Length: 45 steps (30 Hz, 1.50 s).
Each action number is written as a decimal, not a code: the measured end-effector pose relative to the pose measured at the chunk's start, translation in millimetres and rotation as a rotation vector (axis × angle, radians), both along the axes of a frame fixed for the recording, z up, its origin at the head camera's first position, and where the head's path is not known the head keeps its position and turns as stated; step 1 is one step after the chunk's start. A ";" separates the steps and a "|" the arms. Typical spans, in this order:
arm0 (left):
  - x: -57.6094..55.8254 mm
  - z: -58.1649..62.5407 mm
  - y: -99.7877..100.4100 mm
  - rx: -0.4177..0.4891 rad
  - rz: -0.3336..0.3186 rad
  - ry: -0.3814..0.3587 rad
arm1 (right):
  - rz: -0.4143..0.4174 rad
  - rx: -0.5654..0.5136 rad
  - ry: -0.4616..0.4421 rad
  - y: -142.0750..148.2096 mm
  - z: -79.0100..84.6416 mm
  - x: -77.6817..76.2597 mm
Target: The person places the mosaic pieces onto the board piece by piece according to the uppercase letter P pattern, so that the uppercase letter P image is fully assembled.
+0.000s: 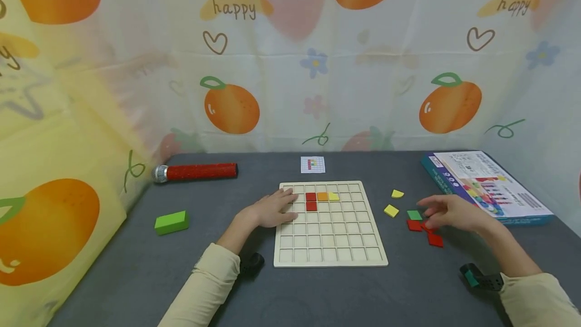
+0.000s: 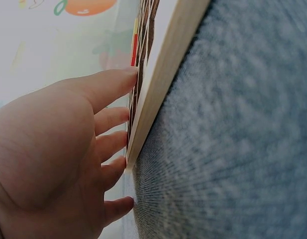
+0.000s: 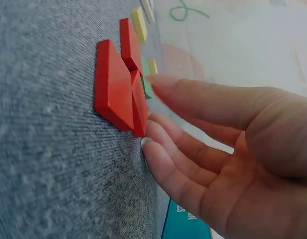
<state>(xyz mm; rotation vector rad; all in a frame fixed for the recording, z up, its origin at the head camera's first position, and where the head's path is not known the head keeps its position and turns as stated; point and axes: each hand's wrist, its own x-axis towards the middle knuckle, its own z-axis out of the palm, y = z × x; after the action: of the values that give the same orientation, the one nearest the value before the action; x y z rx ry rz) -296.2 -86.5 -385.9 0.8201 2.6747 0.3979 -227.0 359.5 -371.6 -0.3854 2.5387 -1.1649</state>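
My left hand (image 1: 271,210) rests on the left side of a pale wooden grid board (image 1: 330,241), fingers spread over its rim. In the board's upper rows lie two red tiles (image 1: 311,206), an orange tile (image 1: 322,196) and a yellow piece (image 1: 333,196). Right of the board, my right hand (image 1: 454,212) reaches over loose pieces, thumb and fingers apart. Its fingertips are close to the red pieces (image 3: 113,84); contact is unclear, and nothing shows in its grip. A green tile (image 1: 413,215) lies beside them, partly behind the thumb in the right wrist view.
Two yellow pieces (image 1: 391,211) lie between board and right hand. A flat printed box (image 1: 495,185) is at the back right, a small pattern card (image 1: 312,164) behind the board. At left are a red tube with a silver end (image 1: 199,171) and a green block (image 1: 171,222).
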 end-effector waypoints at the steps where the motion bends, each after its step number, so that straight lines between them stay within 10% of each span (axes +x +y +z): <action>1: 0.1 0.0 -0.1 0.002 0.001 -0.003 | -0.007 0.004 -0.008 -1.2 0.1 -0.2; 23: 0.2 0.5 -0.7 0.008 0.001 0.008 | -0.037 0.076 0.192 -9.1 -7.0 -4.7; 33: 1.8 2.0 -0.2 0.007 0.001 0.003 | -0.114 0.111 0.161 -8.9 -7.4 -3.5; 45: 0.9 0.0 -0.3 0.003 -0.003 0.000 | -0.191 -0.099 0.076 -15.0 4.1 1.3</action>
<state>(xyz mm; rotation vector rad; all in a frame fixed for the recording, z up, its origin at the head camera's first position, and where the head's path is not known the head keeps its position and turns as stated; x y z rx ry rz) -295.2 -86.8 -385.9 0.8246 2.6737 0.4010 -225.7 344.5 -367.5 -0.2174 2.6368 -1.3739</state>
